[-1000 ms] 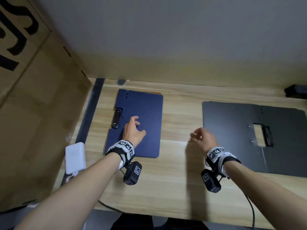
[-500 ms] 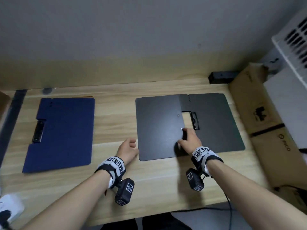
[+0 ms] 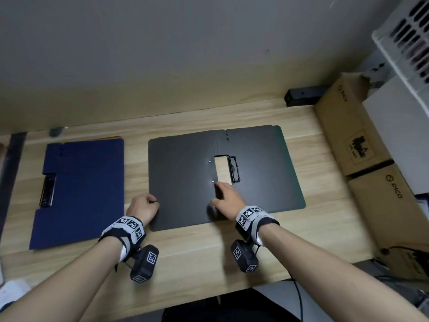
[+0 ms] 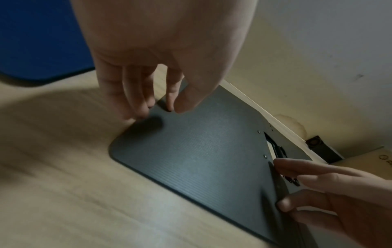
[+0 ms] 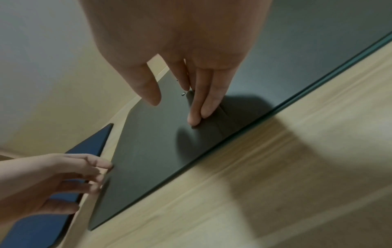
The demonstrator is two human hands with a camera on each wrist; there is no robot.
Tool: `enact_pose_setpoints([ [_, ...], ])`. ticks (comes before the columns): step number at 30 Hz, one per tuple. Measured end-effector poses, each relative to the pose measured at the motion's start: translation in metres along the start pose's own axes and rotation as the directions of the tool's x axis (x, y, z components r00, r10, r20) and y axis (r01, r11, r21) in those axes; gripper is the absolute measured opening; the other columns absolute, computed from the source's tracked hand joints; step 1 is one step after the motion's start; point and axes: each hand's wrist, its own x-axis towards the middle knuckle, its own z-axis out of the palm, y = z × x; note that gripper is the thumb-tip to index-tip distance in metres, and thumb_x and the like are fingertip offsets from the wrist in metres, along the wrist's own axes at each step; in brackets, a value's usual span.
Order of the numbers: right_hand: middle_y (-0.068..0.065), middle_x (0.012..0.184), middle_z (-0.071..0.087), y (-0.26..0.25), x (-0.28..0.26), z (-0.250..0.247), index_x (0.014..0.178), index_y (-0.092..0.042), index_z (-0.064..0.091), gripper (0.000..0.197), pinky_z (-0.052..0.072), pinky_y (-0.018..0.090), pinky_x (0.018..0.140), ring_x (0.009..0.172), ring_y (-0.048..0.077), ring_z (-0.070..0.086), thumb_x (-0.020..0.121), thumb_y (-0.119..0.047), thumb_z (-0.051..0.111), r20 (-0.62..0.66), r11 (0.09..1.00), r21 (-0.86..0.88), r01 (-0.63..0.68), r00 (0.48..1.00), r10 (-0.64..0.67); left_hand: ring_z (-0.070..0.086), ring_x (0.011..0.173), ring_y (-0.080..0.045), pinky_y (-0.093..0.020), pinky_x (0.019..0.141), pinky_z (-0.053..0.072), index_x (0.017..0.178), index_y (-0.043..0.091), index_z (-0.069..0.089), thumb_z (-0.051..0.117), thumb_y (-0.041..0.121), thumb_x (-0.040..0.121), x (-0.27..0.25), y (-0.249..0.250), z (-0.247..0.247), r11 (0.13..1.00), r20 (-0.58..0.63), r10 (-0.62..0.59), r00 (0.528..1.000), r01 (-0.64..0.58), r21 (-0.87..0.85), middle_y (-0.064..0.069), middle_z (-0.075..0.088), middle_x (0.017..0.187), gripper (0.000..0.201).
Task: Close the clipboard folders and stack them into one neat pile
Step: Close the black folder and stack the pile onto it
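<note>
Lying closed at the left of the wooden surface point(image 3: 209, 252) was the blue folder point(image 3: 83, 189). Beside it, the left hand point(image 3: 142, 206) curled its fingers point(image 4: 135, 107) at the left edge of the black folder point(image 3: 185, 182), which lay open and flat, thumb on top. The right hand point(image 3: 228, 201) pressed straight fingers point(image 5: 203, 104) on its spine near the clip point(image 3: 233, 168). Cardboard boxes point(image 3: 362, 159) stood rightmost.

The cardboard boxes point(image 3: 362, 145) at the right read "PICO" on their sides.
</note>
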Motion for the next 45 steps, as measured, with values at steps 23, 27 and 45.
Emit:
enact_pose_setpoints([
  [23,0.011,0.110,0.065,0.140,0.025,-0.133,0.122,-0.007,0.061,0.048,0.046,0.033,0.095,0.106,0.030,0.061,0.077,-0.021,0.069,-0.393,0.917,0.179,-0.358,0.828,0.400,0.061,0.084,-0.031,-0.032,0.068,0.042,0.088,0.012,0.056,0.055,0.044,0.088,0.019,0.218,0.106,0.793,0.198,0.375,0.906,-0.424,0.437,-0.007,0.065,0.092,0.033],
  [27,0.003,0.097,0.067,0.145,0.032,-0.141,0.113,-0.013,0.064,0.045,0.047,0.030,0.094,0.106,0.027,0.061,0.073,-0.028,0.078,-0.352,0.874,0.271,-0.404,0.803,0.480,0.057,0.073,-0.028,-0.030,0.064,0.041,0.063,0.014,0.048,0.052,0.042,0.087,0.021,0.229,0.106,0.741,0.217,0.374,0.902,-0.431,0.515,-0.004,0.057,0.070,0.037],
  [45,0.005,0.092,0.066,0.163,0.041,-0.157,0.077,-0.020,0.049,0.030,0.045,0.034,0.077,0.096,0.029,0.063,0.076,-0.029,0.078,-0.280,0.849,0.318,-0.422,0.814,0.509,0.053,0.071,-0.023,-0.030,0.058,0.043,0.084,0.011,0.060,0.058,0.029,0.086,0.024,0.256,0.103,0.737,0.306,0.264,0.915,-0.396,0.549,-0.003,0.051,0.070,0.017],
])
